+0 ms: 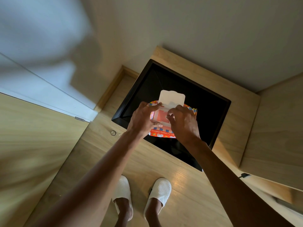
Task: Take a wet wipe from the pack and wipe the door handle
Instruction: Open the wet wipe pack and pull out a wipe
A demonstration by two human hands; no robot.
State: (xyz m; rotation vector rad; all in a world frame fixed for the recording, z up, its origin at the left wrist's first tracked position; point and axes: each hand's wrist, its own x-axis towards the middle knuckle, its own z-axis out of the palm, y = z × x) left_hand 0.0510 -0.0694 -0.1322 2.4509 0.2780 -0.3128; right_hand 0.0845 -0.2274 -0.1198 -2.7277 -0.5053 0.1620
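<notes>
Gripping the orange wet-wipe pack by its side, the left hand holds it above a black bin. The white flap stands lifted. The right hand has its fingertips pinched together at the opening.

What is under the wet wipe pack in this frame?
The wet wipe pack, held by the left hand and right hand, hangs over a black bin. The bin's inside is dark; its contents cannot be seen.

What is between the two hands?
In the head view, the open pink window of the wet wipe pack lies between the left hand and the right hand, its white flap lifted up behind.
</notes>
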